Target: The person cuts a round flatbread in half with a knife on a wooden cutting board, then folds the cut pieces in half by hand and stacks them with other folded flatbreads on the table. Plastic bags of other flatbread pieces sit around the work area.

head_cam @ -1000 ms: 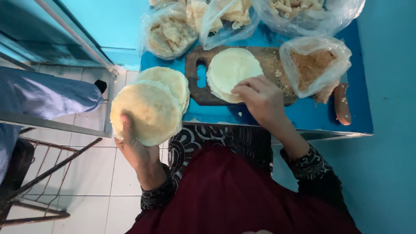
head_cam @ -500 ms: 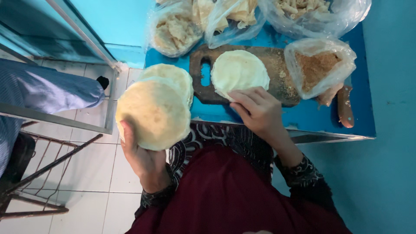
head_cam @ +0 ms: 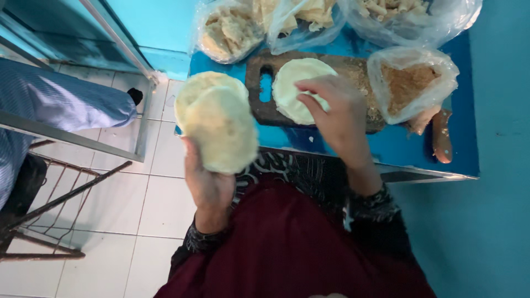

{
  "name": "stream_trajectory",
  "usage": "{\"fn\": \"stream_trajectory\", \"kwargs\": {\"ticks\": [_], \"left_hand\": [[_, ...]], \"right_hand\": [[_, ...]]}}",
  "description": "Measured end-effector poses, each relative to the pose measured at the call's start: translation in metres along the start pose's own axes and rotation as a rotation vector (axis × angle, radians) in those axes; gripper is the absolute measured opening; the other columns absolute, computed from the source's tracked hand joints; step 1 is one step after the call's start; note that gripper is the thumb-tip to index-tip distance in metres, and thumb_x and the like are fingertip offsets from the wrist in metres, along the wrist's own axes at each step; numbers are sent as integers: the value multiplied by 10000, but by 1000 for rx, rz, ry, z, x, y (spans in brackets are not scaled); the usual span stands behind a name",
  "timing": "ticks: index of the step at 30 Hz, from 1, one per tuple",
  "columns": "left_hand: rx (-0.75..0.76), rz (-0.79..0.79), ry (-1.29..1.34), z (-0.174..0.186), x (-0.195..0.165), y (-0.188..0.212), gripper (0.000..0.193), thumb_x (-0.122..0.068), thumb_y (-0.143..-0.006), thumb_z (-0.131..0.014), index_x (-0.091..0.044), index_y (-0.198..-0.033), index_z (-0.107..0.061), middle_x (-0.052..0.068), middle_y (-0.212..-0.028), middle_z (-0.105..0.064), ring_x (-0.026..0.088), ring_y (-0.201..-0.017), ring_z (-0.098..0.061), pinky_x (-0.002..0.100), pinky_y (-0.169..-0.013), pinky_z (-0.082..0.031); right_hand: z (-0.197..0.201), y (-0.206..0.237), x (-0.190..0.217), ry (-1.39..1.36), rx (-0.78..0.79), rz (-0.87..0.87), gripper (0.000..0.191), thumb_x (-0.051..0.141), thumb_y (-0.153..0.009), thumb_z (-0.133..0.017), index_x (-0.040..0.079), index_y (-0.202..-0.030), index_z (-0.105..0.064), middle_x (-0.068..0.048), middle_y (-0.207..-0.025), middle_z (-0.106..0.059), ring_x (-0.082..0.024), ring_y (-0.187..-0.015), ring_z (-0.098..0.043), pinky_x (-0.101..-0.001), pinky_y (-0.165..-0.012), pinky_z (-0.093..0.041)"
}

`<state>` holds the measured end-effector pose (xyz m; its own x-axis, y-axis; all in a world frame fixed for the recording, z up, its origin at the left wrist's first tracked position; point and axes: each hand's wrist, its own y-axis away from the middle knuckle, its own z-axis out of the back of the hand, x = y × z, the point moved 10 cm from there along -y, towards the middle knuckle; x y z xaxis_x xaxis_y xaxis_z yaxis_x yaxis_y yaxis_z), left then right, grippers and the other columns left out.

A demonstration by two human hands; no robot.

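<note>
At the far left a person's leg in blue striped cloth (head_cam: 61, 105) stretches over the white tiled floor (head_cam: 110, 221), with a dark metal frame (head_cam: 61, 204) lying low beside it. Next comes the left hand (head_cam: 208, 185), raised over the floor just off the bench's edge; its fingers are closed from below around the lower rim of a stack of pale round flatbreads (head_cam: 218, 121), which it holds up flat towards the camera, one disc showing behind the other at the top. To the right lies the blue bench (head_cam: 342, 146), and on it a dark wooden cutting board (head_cam: 259, 105) with a slot handle at its left end. A single flatbread (head_cam: 292, 88) lies flat on the board. The right hand (head_cam: 337, 113) hovers over that disc's right part, fingers bent and loosely spread, the fingertips (head_cam: 309, 91) at or just above the dough; whether they pinch it cannot be told because the hand is blurred. Along the bench's far edge sit clear plastic bags of pale pieces (head_cam: 229, 30). Further right, just beside the board, a bag of brown crumbs (head_cam: 411, 83) stands open. A brown wooden handle (head_cam: 441, 135) lies near the bench's right edge.
</note>
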<state>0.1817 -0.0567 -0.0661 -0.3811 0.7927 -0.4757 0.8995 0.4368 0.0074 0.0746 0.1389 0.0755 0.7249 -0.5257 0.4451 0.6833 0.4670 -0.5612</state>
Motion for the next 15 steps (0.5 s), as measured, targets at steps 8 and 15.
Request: {"fn": "stream_trajectory", "kwargs": {"ticks": [8,15], "left_hand": [[-49,-73,-23,13,-17,-3,640,-459,-1088,-427,-44,-1569,-355,153,-1529,-503,334,-1383,-542,537,-1145,-476],[16,-35,22,5,-12,-1,641,-440,-1105,-425,-20,-1582,-336,161,-1535,-499,322,-1394,-533,508,-1164,-463]], "right_hand": [[-55,-20,-15,54,183,97,196,141,-835,-805,82,-1011,-741,-118,-925,-728,-308,-862,-701,-421,-743,-534],[-56,-17,-24,-103,178,-27,221,138,-881,-805,96,-1088,-740,-63,-929,-749,-233,-865,-739,-366,-760,-572]]}}
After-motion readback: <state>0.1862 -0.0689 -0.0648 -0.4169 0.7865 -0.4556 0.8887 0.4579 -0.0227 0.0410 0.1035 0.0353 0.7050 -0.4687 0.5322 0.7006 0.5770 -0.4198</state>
